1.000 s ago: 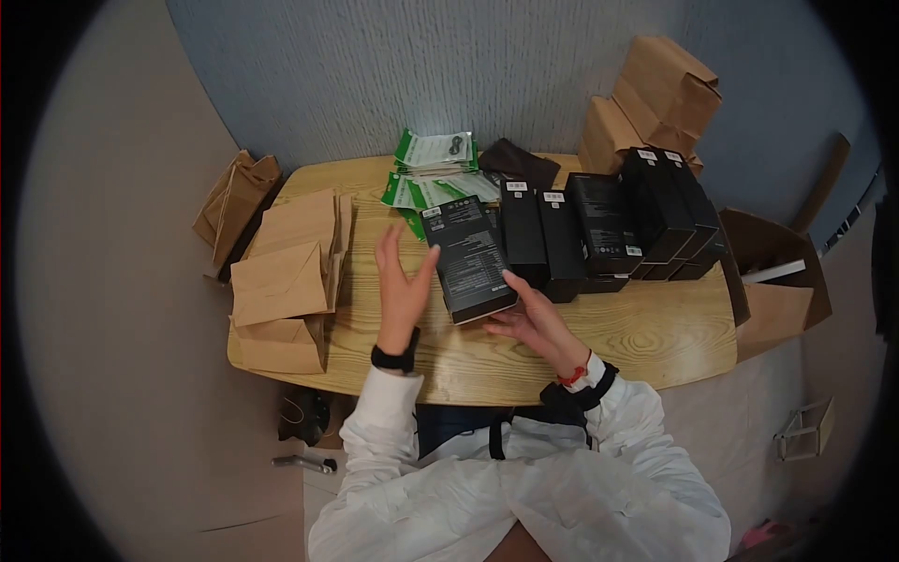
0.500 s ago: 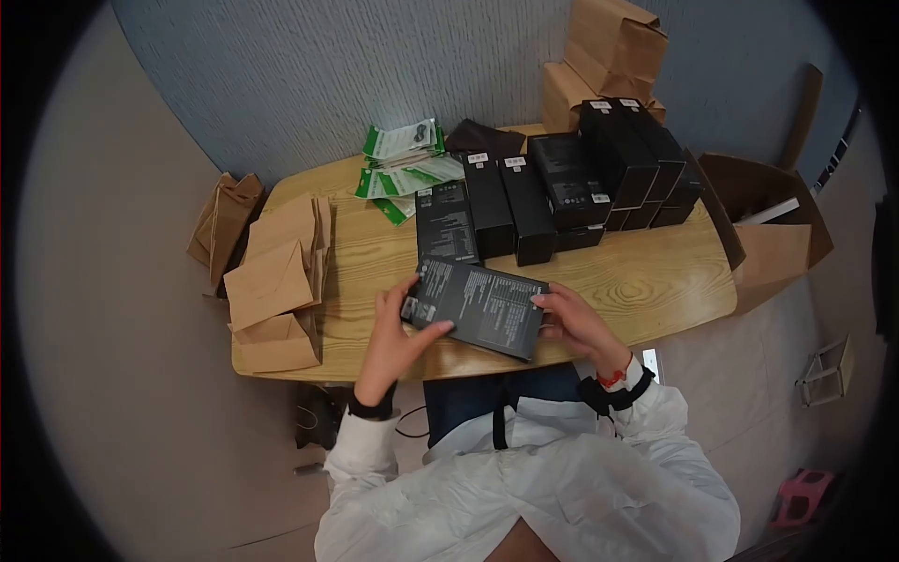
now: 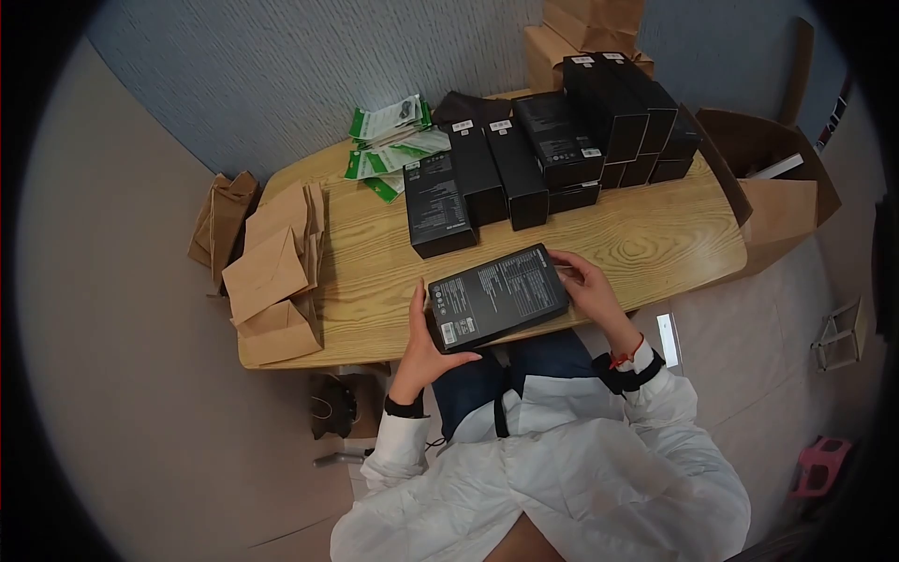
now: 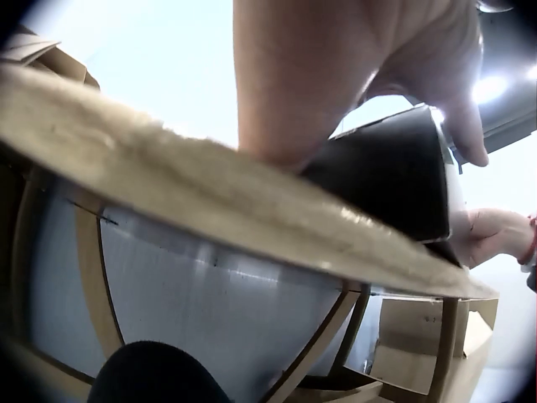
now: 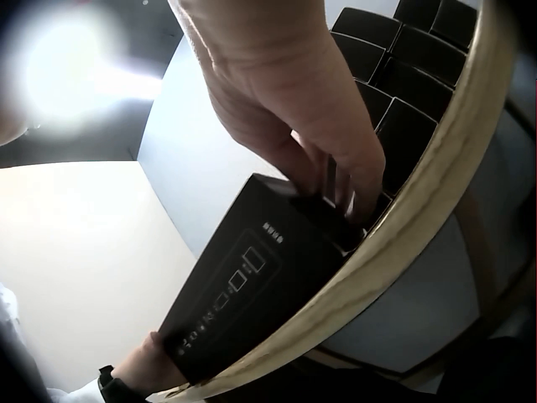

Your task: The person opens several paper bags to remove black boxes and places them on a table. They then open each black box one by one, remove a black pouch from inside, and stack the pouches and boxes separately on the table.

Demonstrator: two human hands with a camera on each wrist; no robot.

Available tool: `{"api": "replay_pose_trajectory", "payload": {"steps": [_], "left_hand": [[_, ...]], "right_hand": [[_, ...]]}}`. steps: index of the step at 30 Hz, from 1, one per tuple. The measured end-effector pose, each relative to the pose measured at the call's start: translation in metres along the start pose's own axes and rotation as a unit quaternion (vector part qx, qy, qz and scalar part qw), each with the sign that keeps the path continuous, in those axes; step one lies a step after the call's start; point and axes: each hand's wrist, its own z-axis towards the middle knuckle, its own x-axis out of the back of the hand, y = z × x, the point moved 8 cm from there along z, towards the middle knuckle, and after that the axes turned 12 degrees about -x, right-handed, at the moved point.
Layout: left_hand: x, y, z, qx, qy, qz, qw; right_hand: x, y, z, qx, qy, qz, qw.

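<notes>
A flat black box (image 3: pixel 496 292) printed with white text lies at the table's near edge, slightly turned, its right end farther from the body. My left hand (image 3: pixel 421 348) holds its left end, with the thumb along the near side and the fingers at the left side. At the other end, my right hand (image 3: pixel 592 292) grips the box, some fingertips hidden behind it. The right wrist view shows the box's long printed side (image 5: pixel 243 285) close over the wooden edge. In the left wrist view, its dark end (image 4: pixel 390 172) sits below my left hand (image 4: pixel 336 75).
Several similar black boxes (image 3: pixel 524 178) stand in rows behind, some stacked at the right. Green-and-white packets (image 3: pixel 389 122) lie at the back beside a dark cloth. Folded brown paper bags (image 3: pixel 267 276) lie at the left; an open carton (image 3: pixel 782 211) stands beyond the table's right end.
The box has come down and toward the body, turning from nearly upright in view to crosswise. My left hand, earlier apart from it, now holds its left end. The head view has shifted.
</notes>
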Motion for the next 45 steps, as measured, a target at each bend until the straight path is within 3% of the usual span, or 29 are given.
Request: {"api": "replay_pose_trajectory", "payload": {"steps": [2,4,5,10,12,21,27,34,45], "left_hand": [[-0.004,-0.004,0.006,-0.036,0.006,-0.105,0.994],[-0.007,-0.011,0.006,-0.028,0.010,-0.122,0.992],[-0.009,-0.014,0.006,-0.025,0.013,-0.138,0.990],[-0.008,-0.020,0.005,-0.044,0.034,-0.123,0.991],[-0.005,-0.017,0.006,-0.065,0.037,-0.096,0.993],[-0.004,-0.026,0.008,-0.061,0.033,-0.117,0.991],[-0.003,-0.026,0.010,-0.066,0.028,-0.117,0.991],[0.005,-0.030,0.015,-0.068,0.067,-0.135,0.986],[0.004,-0.027,0.015,-0.069,0.049,-0.112,0.990]], "right_hand": [[-0.002,-0.001,-0.001,-0.011,-0.027,0.038,0.999],[-0.002,-0.006,-0.002,-0.022,-0.054,0.072,0.996],[-0.002,-0.004,-0.003,-0.068,-0.063,0.044,0.995],[0.000,-0.006,-0.004,-0.194,-0.086,-0.014,0.977],[0.002,0.004,0.001,-0.212,-0.100,0.096,0.967],[0.004,0.005,0.009,-0.245,-0.113,0.033,0.962],[0.001,0.008,0.012,-0.258,-0.141,0.064,0.953],[-0.004,0.013,0.016,-0.259,-0.130,0.063,0.955],[-0.007,0.010,0.019,-0.224,-0.122,0.057,0.965]]}}
